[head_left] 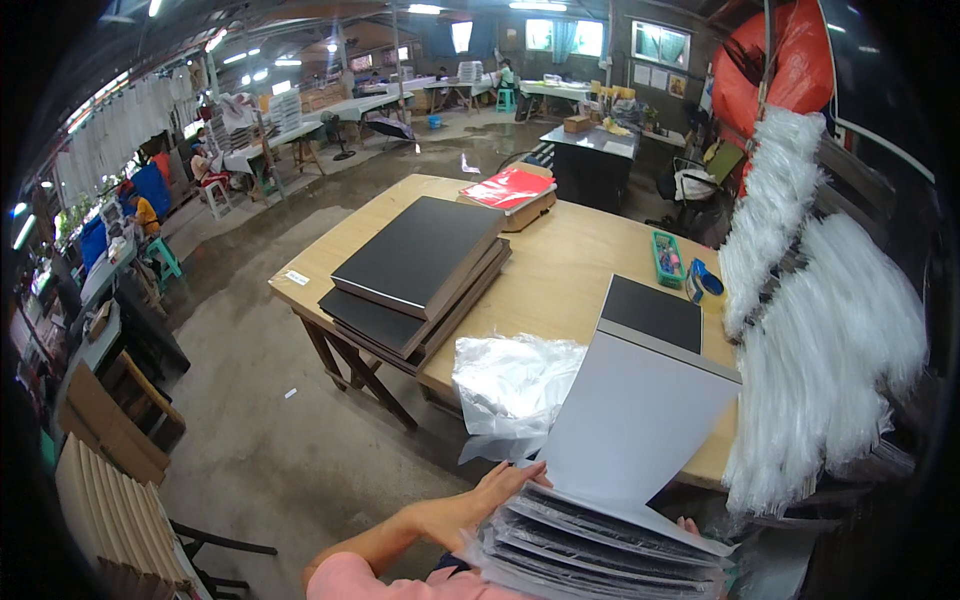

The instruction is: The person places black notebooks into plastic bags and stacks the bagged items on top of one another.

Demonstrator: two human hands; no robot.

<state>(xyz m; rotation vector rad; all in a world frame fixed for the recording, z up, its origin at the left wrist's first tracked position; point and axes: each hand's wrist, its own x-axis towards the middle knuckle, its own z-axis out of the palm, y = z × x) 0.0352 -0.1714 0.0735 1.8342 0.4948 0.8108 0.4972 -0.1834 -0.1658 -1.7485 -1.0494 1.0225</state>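
Worktop (590, 245) is overlapped by a grey sheet (640, 410), with sleeves (600, 550) stacked at its near end and crumpled plastic (515, 385) at its left. The sleeves' edge is touched by the left hand (497, 492); the right hand (688, 525) is mostly hidden. Whether either grip is closed cannot be told.

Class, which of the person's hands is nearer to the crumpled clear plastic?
Left. The left hand is just below the clear plastic in the picture; the right hand, mostly hidden, is farther off, lower right.
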